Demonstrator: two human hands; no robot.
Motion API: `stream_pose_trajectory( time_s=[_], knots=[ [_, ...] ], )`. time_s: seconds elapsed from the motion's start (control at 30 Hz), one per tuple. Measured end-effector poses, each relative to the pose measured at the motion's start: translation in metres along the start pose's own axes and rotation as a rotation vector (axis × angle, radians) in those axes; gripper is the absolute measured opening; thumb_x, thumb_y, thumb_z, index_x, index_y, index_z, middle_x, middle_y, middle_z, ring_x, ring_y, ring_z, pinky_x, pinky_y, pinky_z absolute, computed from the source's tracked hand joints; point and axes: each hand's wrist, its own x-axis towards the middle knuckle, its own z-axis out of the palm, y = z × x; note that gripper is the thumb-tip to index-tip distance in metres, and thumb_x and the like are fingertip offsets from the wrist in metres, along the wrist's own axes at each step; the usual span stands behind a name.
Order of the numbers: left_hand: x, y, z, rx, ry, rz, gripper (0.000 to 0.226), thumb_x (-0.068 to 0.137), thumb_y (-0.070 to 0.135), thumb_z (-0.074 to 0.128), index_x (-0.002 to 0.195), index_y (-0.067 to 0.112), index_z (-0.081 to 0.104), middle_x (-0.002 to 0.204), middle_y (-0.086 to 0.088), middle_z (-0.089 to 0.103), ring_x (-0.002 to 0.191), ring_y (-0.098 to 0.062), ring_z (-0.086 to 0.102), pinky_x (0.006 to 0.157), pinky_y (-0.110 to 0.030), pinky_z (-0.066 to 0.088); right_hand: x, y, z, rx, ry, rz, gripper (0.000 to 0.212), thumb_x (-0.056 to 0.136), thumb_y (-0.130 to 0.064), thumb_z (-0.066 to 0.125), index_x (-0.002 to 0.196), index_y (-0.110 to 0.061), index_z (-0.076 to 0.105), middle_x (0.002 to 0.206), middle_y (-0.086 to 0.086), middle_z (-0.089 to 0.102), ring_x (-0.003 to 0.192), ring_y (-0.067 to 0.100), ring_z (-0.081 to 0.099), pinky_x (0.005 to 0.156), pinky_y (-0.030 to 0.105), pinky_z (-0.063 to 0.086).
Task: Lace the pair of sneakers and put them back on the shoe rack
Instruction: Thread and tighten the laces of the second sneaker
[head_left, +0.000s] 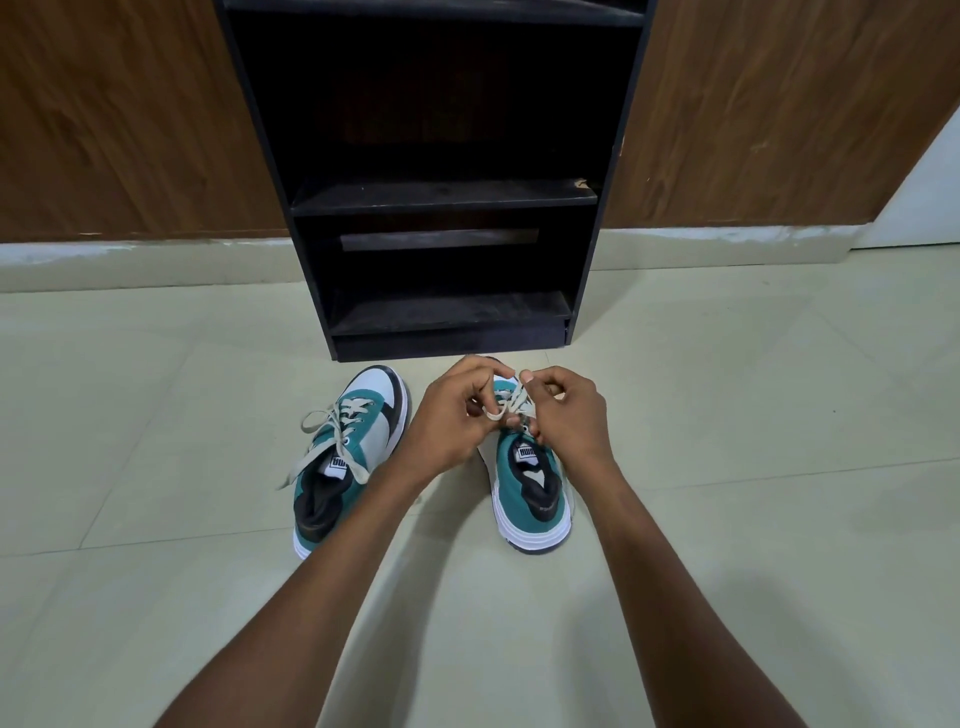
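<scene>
Two teal, white and black sneakers stand on the floor, toes toward the rack. The left sneaker (345, 457) has its beige lace threaded, with loose ends trailing to its left. Over the right sneaker (530, 493), my left hand (452, 415) pinches a loop of its beige lace (511, 402). My right hand (566, 410) pinches the other end of that lace above the eyelets. Both hands hide the toe and most of the lacing of this shoe. The black shoe rack (441, 202) stands just beyond the shoes, its shelves bare.
Pale floor tiles (156, 519) spread around the shoes on every side. Wood-grain panels (104, 114) flank the rack on both sides, with a white skirting strip at their base. A white surface (924, 197) shows at the far right.
</scene>
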Motion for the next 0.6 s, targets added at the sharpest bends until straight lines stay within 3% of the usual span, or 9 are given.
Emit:
stream_pose_trajectory(
  time_s=[0.07,0.13,0.23,0.33,0.43,0.5,0.6],
  knots=[
    [-0.001,0.000,0.002,0.167,0.010,0.143,0.030,0.075,-0.012,0.070,0.071,0.009,0.049,0.118,0.006,0.069,0.094,-0.007,0.063,0.071,-0.034,0.056,0.003,0.001,0.003,-0.028,0.019,-0.007,0.016,0.097,-0.028,0.063,0.085,-0.019,0.070,0.072,-0.003,0.067,0.061,0.022,0.066,0.063,0.033,0.056],
    [-0.005,0.000,0.007,0.297,0.020,0.250,0.036,0.073,-0.013,0.063,0.081,0.017,0.046,0.108,0.001,0.071,0.081,-0.018,0.061,0.063,-0.039,0.053,0.005,0.001,0.005,-0.006,0.017,0.025,0.017,0.097,-0.024,0.063,0.086,-0.016,0.073,0.062,-0.002,0.065,0.050,0.018,0.062,0.055,0.029,0.053],
    [-0.011,0.002,0.013,0.410,0.068,0.332,0.055,0.070,-0.017,0.064,0.091,0.029,0.043,0.090,-0.008,0.072,0.072,-0.030,0.059,0.060,-0.031,0.050,0.005,0.001,0.006,0.034,0.000,0.087,0.018,0.096,-0.025,0.067,0.084,-0.015,0.075,0.049,0.003,0.061,0.036,0.014,0.052,0.044,0.023,0.045],
    [-0.014,0.004,0.013,0.513,0.076,0.366,0.051,0.069,-0.015,0.068,0.087,0.024,0.041,0.079,-0.009,0.066,0.072,-0.031,0.055,0.061,-0.029,0.039,0.003,0.001,0.008,0.058,-0.003,0.107,0.020,0.094,-0.029,0.070,0.084,-0.014,0.077,0.048,0.002,0.060,0.034,0.012,0.049,0.046,0.022,0.045],
    [-0.015,0.005,0.016,0.449,0.011,0.185,0.030,0.086,-0.001,0.063,0.085,0.018,0.040,0.087,-0.008,0.061,0.081,-0.029,0.055,0.066,-0.035,0.043,0.002,0.001,0.005,0.131,0.052,0.106,0.016,0.094,-0.032,0.068,0.092,-0.020,0.077,0.068,-0.004,0.068,0.044,0.010,0.056,0.056,0.025,0.049],
    [-0.014,0.006,0.018,0.212,-0.024,-0.036,0.025,0.096,0.010,0.061,0.085,0.015,0.039,0.086,-0.008,0.064,0.082,-0.026,0.059,0.069,-0.039,0.049,0.001,-0.001,0.003,0.193,0.060,0.089,0.012,0.092,-0.033,0.067,0.094,-0.025,0.075,0.085,-0.005,0.069,0.056,0.012,0.061,0.059,0.027,0.051],
    [-0.004,0.009,0.019,-0.227,0.055,-0.394,0.029,0.096,0.019,0.068,0.081,0.016,0.043,0.079,-0.011,0.071,0.080,-0.022,0.072,0.072,-0.036,0.052,-0.001,-0.003,0.001,0.192,0.020,0.009,0.008,0.092,-0.031,0.068,0.092,-0.022,0.069,0.102,0.003,0.066,0.062,0.012,0.065,0.055,0.020,0.051]
  ],
)
